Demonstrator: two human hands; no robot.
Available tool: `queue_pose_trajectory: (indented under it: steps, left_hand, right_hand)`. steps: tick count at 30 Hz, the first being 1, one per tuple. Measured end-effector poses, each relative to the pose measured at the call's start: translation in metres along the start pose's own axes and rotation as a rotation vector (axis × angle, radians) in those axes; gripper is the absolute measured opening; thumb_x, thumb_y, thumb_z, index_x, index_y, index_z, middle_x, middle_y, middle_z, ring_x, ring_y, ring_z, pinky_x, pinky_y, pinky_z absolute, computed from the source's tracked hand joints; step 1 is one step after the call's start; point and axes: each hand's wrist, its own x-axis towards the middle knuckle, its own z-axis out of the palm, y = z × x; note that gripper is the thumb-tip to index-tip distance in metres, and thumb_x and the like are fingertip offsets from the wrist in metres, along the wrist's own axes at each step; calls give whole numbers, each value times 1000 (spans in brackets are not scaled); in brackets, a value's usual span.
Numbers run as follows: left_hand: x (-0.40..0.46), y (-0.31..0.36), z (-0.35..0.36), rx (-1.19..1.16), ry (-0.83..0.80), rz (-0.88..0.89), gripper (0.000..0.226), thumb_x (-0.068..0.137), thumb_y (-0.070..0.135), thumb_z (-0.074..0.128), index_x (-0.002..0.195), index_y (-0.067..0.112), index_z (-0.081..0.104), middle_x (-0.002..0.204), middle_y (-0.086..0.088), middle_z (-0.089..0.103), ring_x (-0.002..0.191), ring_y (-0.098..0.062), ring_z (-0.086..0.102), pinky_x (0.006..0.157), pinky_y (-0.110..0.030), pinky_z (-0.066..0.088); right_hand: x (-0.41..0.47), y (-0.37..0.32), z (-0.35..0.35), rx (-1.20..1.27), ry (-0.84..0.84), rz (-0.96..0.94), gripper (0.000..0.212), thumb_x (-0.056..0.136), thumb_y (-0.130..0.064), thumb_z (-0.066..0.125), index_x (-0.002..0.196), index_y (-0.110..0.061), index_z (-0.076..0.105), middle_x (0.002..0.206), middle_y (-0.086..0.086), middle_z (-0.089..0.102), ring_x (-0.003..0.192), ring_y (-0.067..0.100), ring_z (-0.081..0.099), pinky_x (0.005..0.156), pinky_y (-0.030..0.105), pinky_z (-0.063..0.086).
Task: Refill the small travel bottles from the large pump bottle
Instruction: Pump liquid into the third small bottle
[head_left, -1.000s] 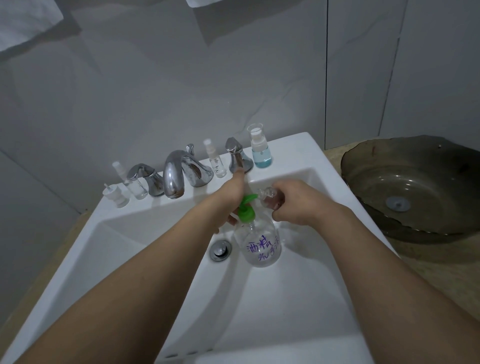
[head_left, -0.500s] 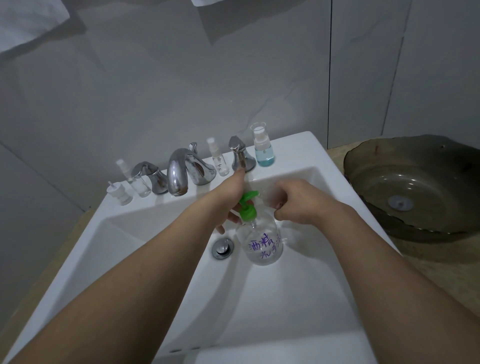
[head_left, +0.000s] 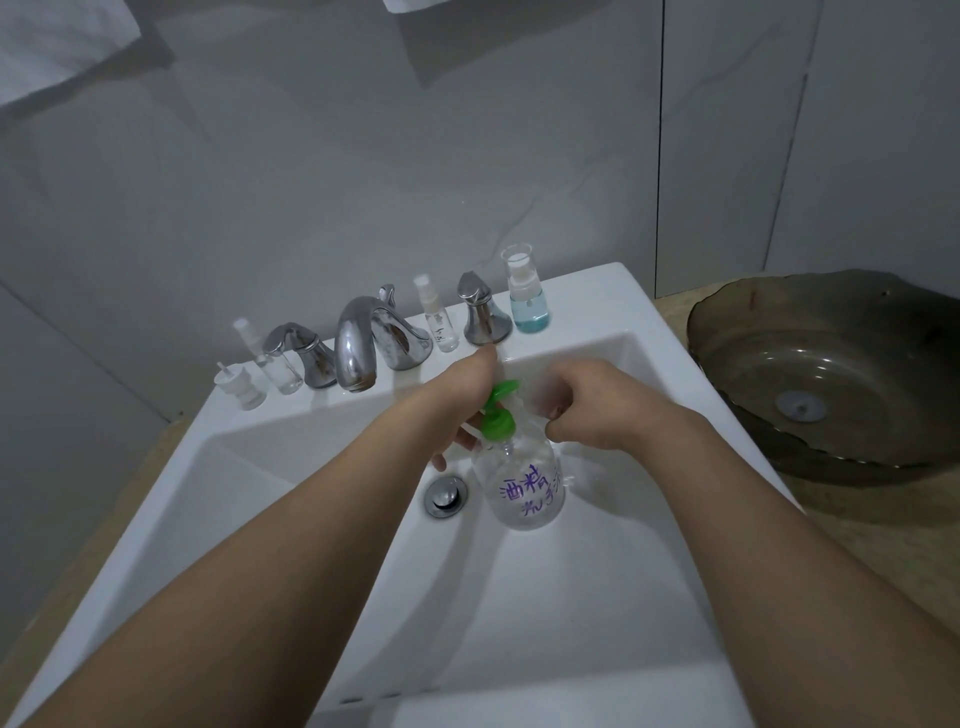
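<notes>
We see the large pump bottle (head_left: 524, 480) standing in the white sink (head_left: 597, 597), just right of the drain (head_left: 445, 496). Its long axis looks close to upright, base on the basin floor and green pump head (head_left: 497, 422) on top. The spout of that pump points away from us and a little to the right, toward the back wall of the basin. Purple writing runs across the clear body.

The left hand (head_left: 460, 402) rests on the left side of the pump head, thumb stretched out toward the taps, lower fingers loosely bent beside the bottle neck; whether they actually press the pump we cannot tell. The right hand (head_left: 597, 408) sits just right of the spout with its fingers curled tight around something pale and blurred, probably a small travel bottle (head_left: 540, 397) held at the nozzle.

Along the back ledge stand a chrome faucet (head_left: 363, 345) with a handle on each side, a slim spray bottle (head_left: 441, 325) between faucet and right handle, a blue-liquid bottle (head_left: 527, 301) at the far right, a clear bottle (head_left: 275, 364) and a loose white cap (head_left: 240, 387) at the left. A dark glass bowl (head_left: 831, 374) sits on the counter to the right.
</notes>
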Motion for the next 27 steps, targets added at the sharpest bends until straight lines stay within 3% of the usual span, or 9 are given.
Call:
queue_pose_trajectory:
  steps: [4, 6, 7, 9, 13, 16, 18, 24, 27]
  left_hand:
    - [-7, 3, 4, 84, 56, 26, 33, 96, 24, 30, 109, 6, 55, 102, -15, 65, 94, -35, 65, 77, -54, 45]
    - [-12, 5, 6, 121, 75, 66, 30, 98, 11, 29, 112, 1, 54, 113, -20, 61, 101, -40, 64, 45, -37, 52]
    - [-13, 6, 9, 142, 78, 88, 30, 99, 8, 28, 115, -1, 52, 119, -22, 58, 104, -43, 63, 27, -29, 43]
    - [-12, 5, 11, 153, 83, 113, 33, 100, 7, 26, 122, -1, 49, 124, -23, 55, 105, -44, 62, 15, -24, 27]
    - [-12, 5, 10, 192, 93, 138, 29, 99, 7, 24, 114, 1, 49, 122, -25, 56, 104, -44, 63, 16, -23, 29]
    - [-13, 6, 9, 233, 97, 160, 29, 100, 7, 24, 115, 2, 48, 122, -24, 56, 103, -42, 64, 31, -28, 37]
    - [-14, 4, 9, 240, 97, 157, 33, 100, 9, 22, 121, 2, 47, 122, -23, 57, 103, -41, 64, 40, -33, 34]
    - [-13, 4, 9, 282, 112, 161, 36, 101, 11, 20, 126, 2, 44, 122, -23, 57, 104, -41, 64, 43, -35, 32]
    - [-15, 6, 9, 328, 130, 173, 34, 101, 8, 22, 125, 2, 45, 124, -22, 56, 105, -40, 64, 40, -35, 34]
  right_hand:
    - [0, 1, 1, -8, 4, 3, 20, 69, -10, 71, 86, -16, 60, 81, -3, 60, 78, 18, 60, 68, 29, 49]
    - [0, 2, 1, -33, 6, 2, 19, 69, -10, 70, 83, -17, 59, 80, -3, 59, 76, 18, 58, 63, 27, 46]
    - [0, 3, 1, -47, 5, 3, 19, 68, -10, 69, 81, -18, 58, 80, -3, 59, 76, 18, 58, 62, 27, 45]
    - [0, 3, 1, -56, 6, 6, 19, 68, -11, 70, 79, -20, 57, 80, -5, 58, 76, 17, 58, 62, 26, 45]
    - [-1, 3, 1, -27, 7, 12, 20, 70, -9, 70, 86, -15, 61, 83, -2, 60, 79, 19, 60, 67, 28, 48]
    - [-1, 3, 2, -14, 1, 13, 21, 69, -9, 71, 86, -16, 61, 84, 0, 62, 80, 20, 61, 69, 30, 50]
    - [-1, 2, 2, -17, -4, 12, 20, 69, -9, 71, 85, -15, 60, 82, -1, 61, 78, 20, 60, 67, 29, 48]
    - [-1, 1, 2, -24, 4, 3, 21, 70, -8, 72, 87, -13, 60, 78, -4, 57, 72, 15, 55, 56, 23, 42]
    - [1, 2, 3, -18, 3, 12, 20, 70, -9, 72, 85, -14, 60, 78, -4, 58, 74, 17, 56, 58, 24, 43]
